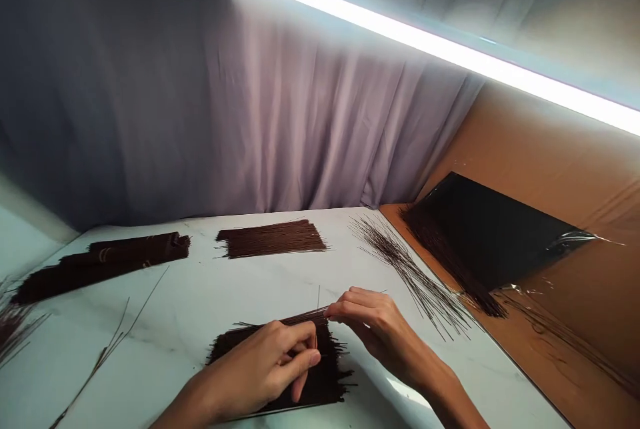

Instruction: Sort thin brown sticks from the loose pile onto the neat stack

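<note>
A flat pile of thin dark brown sticks (325, 375) lies on the white marble table (200, 302) right in front of me. My left hand (265, 365) rests on top of this pile, fingers curled and pinching a few sticks. My right hand (373, 322) is at the pile's far right corner, fingertips closed on the ends of a small bunch of sticks. One single stick (319, 299) stands up between the two hands.
Another neat stick pile (273, 239) lies at mid table. Tied dark bundles (105, 262) sit at the left, loose sticks (415, 269) fan out at the right. A large heap on black film (480, 235) fills a cardboard box. Stray sticks (115, 335) lie at front left.
</note>
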Available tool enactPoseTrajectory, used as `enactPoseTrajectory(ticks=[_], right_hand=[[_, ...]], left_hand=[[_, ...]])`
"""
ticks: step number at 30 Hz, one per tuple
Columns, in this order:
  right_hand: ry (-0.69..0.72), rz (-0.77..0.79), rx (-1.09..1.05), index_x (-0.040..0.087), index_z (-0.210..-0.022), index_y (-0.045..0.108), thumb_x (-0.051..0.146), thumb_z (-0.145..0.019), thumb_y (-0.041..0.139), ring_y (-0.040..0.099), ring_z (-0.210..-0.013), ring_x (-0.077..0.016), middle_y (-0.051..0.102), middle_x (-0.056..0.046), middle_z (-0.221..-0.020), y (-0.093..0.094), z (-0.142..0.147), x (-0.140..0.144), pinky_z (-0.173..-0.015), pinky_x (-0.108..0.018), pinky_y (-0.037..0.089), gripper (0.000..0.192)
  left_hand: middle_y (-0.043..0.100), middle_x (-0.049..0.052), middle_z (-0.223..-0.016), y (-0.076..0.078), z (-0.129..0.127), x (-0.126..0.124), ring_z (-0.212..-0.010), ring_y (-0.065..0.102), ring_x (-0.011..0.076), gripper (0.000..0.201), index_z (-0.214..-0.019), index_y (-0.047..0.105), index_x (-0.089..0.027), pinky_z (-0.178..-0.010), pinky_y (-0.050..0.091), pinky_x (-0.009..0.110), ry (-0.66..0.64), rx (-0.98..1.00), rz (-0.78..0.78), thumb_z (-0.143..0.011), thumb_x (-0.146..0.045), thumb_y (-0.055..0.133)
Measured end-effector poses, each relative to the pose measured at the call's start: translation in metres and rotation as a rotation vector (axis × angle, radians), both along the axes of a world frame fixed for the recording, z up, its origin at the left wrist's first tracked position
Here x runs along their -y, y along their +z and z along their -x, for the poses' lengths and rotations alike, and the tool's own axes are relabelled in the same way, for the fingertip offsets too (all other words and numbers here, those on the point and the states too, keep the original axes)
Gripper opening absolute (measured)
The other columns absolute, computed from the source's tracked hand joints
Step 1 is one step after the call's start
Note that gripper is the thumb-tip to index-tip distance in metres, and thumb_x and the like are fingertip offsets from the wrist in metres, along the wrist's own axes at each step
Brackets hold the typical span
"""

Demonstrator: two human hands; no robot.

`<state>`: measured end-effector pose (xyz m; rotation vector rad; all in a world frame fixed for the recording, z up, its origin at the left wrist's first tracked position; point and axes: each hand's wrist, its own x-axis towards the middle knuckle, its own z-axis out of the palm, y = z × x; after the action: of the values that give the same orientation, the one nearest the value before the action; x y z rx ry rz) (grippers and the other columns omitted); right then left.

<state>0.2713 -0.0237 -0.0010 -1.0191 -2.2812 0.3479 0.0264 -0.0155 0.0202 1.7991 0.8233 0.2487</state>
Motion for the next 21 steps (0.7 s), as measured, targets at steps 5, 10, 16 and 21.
enactPoseTrajectory(ticks=[5, 10, 16, 21], right_hand=[[-0.092, -0.335, 0.072, 0.019, -0.089, 0.063, 0.009, -0.098, 0.042, 0.047, -0.059, -0.0157, 0.060, -0.002, -0.069, -0.006, 0.024, 0.021, -0.059, -0.030, 0.028, 0.025], [-0.038, -0.105, 0.022, 0.021, -0.091, 0.061, 0.007, -0.096, 0.040, 0.047, -0.053, -0.0129, 0.061, 0.001, -0.070, -0.035, 0.044, 0.017, -0.054, -0.027, 0.028, 0.025], [0.038, 0.099, 0.029, 0.022, -0.093, 0.066, 0.013, -0.103, 0.047, 0.057, -0.073, -0.0152, 0.070, 0.000, -0.081, -0.020, 0.014, -0.007, -0.066, -0.024, 0.037, 0.023], [-0.033, -0.027, 0.107, 0.021, -0.093, 0.067, 0.013, -0.105, 0.042, 0.052, -0.069, -0.0165, 0.068, -0.002, -0.077, 0.004, 0.004, 0.005, -0.064, -0.027, 0.034, 0.030]], left_hand=[[0.061, -0.004, -0.063, -0.016, -0.005, -0.014, -0.068, 0.052, 0.0159, 0.030, -0.083, 0.052, -0.023, -0.069, 0.036, 0.026, 0.231, 0.124, -0.095, -0.105, -0.042, 0.044], [0.059, -0.006, -0.060, -0.010, -0.003, -0.018, -0.058, 0.037, 0.0128, 0.029, -0.087, 0.052, -0.022, -0.064, 0.031, 0.026, 0.338, 0.288, 0.034, -0.104, -0.045, 0.047], [0.060, -0.005, -0.054, -0.009, -0.006, -0.005, -0.060, 0.043, 0.0135, 0.032, -0.084, 0.053, -0.021, -0.070, 0.034, 0.027, 0.110, 0.233, 0.220, -0.101, -0.048, 0.052], [0.059, -0.005, -0.056, -0.026, -0.011, -0.007, -0.060, 0.046, 0.0149, 0.037, -0.083, 0.051, -0.022, -0.065, 0.034, 0.026, 0.099, 0.099, 0.153, -0.100, -0.055, 0.052]])
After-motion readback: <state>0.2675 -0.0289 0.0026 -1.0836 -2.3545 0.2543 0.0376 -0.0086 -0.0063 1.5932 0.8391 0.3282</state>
